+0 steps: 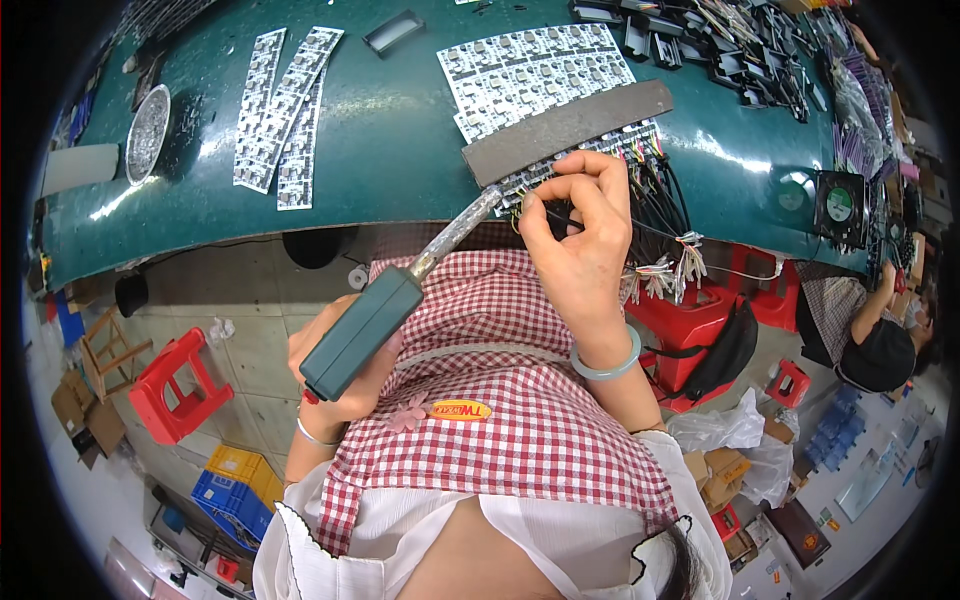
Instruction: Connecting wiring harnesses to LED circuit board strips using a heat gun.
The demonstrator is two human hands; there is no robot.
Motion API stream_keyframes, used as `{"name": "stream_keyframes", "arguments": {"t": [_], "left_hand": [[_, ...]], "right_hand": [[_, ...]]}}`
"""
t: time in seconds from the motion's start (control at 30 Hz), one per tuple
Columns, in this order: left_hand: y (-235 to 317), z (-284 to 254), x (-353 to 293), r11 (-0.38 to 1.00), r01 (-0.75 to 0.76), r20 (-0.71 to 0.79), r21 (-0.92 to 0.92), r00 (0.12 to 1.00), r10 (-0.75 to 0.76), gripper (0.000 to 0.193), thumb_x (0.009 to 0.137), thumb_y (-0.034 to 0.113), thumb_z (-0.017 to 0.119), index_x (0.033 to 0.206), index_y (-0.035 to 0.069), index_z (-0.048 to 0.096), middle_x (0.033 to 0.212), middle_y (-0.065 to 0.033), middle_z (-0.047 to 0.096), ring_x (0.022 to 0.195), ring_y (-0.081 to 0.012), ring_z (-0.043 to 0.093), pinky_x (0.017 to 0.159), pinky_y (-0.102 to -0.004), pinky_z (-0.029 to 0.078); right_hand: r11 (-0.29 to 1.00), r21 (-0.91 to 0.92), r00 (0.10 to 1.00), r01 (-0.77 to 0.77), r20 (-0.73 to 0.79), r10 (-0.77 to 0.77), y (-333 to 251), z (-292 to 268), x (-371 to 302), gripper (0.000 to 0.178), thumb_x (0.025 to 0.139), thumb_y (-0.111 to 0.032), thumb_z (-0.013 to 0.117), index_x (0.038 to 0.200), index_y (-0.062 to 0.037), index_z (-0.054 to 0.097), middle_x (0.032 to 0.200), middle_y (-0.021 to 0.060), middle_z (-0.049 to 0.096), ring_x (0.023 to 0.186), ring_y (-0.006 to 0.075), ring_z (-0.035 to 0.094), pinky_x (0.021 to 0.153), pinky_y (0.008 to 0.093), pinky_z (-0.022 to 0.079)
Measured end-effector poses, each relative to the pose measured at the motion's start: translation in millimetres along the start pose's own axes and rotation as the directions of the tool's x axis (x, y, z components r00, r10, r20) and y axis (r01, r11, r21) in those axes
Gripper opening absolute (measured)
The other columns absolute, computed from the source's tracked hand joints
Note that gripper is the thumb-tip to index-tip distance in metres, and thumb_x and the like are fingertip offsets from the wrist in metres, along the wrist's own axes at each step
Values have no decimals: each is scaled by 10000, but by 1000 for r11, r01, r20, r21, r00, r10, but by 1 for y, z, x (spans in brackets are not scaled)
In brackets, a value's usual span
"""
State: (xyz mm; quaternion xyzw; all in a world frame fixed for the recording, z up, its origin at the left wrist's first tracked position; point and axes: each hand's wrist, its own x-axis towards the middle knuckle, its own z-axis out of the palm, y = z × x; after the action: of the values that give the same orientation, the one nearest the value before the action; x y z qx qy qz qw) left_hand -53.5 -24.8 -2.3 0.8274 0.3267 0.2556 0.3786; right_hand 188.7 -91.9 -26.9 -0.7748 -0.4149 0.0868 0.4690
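Left fingers (380,364) wrap the soldering iron (362,332); right fingers (575,188) near-pinched, can't tell on what. I'd steady the tip (482,208) beside them.

Red-white checked apron (540,430) | white dark-edged blouse (345,572) | pale-green bangle (607,374) | silvery bracelet (317,437)

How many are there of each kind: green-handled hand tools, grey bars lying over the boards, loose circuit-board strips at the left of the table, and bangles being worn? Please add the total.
Green-handled hand tool: 1
Grey bar: 1
Loose circuit-board strips: 3
Bangles: 2, one pale green bangle and one silvery bangle
Total: 7
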Motion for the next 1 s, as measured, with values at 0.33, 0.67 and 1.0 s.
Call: {"name": "stream_keyframes", "arguments": {"t": [0.33, 0.67, 1.0], "left_hand": [[-2, 2, 4, 1000, -13, 19, -27, 1000, 14, 233, 626, 6, 748, 847, -49, 695, 862, -181, 685, 684, -284, 687, 603, -312, 544], [-4, 5, 8, 997, -15, 62, -78, 998, 20, 242, 670, -3, 743, 902, -35, 684, 832, -136, 657, 666, -236, 632, 598, -307, 491], [-3, -1, 17, 993, 0, 98, -121, 995, 12, 240, 700, 26, 729, 915, -56, 660, 768, -122, 619, 611, -211, 591, 560, -303, 444]], "right_hand": [[999, -48, 1000, -9, -8, 9, -4, 1, 2, 102, 664, 32, 692, 723, -5, 618, 1036, 119, 534, 860, 245, 593, 758, 350, 484], [998, -60, 1000, 22, -8, -22, -5, 1, 4, 116, 641, 40, 683, 693, -1, 588, 1031, 124, 530, 851, 245, 582, 745, 348, 483], [998, -41, 999, 53, -5, -53, -3, 0, 4, 128, 621, 48, 683, 680, 3, 578, 1026, 125, 523, 850, 249, 567, 736, 354, 481]]}}
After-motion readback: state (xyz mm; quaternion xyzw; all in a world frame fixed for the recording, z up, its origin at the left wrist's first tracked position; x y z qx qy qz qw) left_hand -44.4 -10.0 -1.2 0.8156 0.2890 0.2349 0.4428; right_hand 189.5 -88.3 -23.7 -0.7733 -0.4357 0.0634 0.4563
